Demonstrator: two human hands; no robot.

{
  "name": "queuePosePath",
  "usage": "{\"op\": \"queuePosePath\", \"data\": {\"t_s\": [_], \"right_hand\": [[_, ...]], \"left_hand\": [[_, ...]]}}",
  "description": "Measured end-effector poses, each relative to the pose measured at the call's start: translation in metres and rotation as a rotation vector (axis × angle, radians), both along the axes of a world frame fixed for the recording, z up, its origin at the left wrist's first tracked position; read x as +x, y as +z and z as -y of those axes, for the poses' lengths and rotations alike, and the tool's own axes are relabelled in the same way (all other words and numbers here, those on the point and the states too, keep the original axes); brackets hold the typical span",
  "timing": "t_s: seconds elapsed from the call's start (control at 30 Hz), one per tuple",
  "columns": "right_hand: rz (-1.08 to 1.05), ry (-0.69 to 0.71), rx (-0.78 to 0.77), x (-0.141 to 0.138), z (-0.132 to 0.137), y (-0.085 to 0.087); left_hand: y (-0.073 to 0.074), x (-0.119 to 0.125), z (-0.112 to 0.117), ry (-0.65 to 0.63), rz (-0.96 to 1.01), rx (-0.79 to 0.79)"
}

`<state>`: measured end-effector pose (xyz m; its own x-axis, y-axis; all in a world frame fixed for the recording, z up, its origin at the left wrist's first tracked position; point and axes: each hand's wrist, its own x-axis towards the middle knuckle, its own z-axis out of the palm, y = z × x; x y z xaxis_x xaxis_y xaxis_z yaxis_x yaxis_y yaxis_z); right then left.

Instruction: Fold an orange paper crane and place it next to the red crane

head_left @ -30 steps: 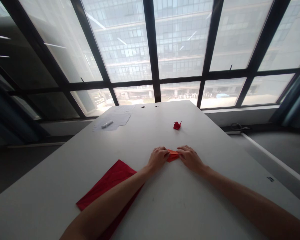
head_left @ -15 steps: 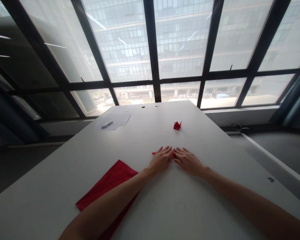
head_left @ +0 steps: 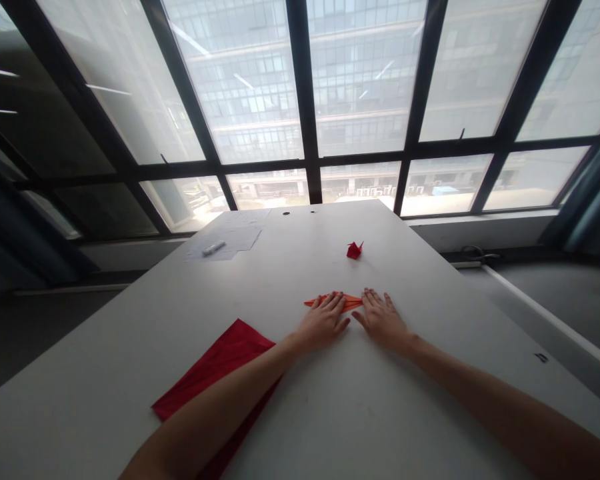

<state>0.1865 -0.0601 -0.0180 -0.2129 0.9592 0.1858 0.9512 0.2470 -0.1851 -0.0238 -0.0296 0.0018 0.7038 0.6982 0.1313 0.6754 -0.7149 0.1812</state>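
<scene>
**Clock frame:** counter's far end at 12, read from the spot between the hands.

**Left hand (head_left: 323, 322):** palm down, fingers spread and open, tips lying on the near edge of the paper; no pinch or grip that I can see.

**Right hand (head_left: 383, 322):** palm down, fingers fanned open, holding nothing; fingertips just beside the paper's right tip, contact hard to make out.

**Folded orange-red paper (head_left: 336, 301):** long, narrow, pointed at both ends, lying flat on the counter (head_left: 340, 407) between the hands; left fingers cover part of it, so its folds cannot be read there.

**Red paper crane (head_left: 355, 250):** at 12, well apart from the hands, too small for fold detail.

**Red paper sheet (head_left: 215, 369):** at 8, folded or flat cannot be told; the left forearm (head_left: 215, 393) lies across it and hides its lower part.

**White papers (head_left: 225, 240):** at 11, near the far end, print unreadable.

**White marker (head_left: 213, 248):** lying on those papers; type cannot be told.

**Two black holes (head_left: 299, 213):** at the far end of the counter, side by side.

**Scissors (head_left: 475, 253):** probably, at 2, off the counter, mostly lost in shadow.

**Window (head_left: 365, 87):** beyond 12, full width, with a building behind the glass.
</scene>
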Motion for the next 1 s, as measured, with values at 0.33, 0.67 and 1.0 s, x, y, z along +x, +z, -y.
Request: {"op": "queuePosePath", "data": {"t_s": [0.33,0.67,1.0], "right_hand": [[-0.03,0.281,0.014,-0.002,0.002,0.012],[-0.009,0.112,-0.049,-0.003,0.002,0.003],[-0.038,-0.016,0.01,-0.003,0.004,0.003]], "left_hand": [[-0.006,0.0,-0.003,0.001,0.001,0.01],[-0.004,-0.001,0.001,0.087,-0.009,0.001],[-0.006,0.0,-0.002,0.082,-0.01,0.004]]}}
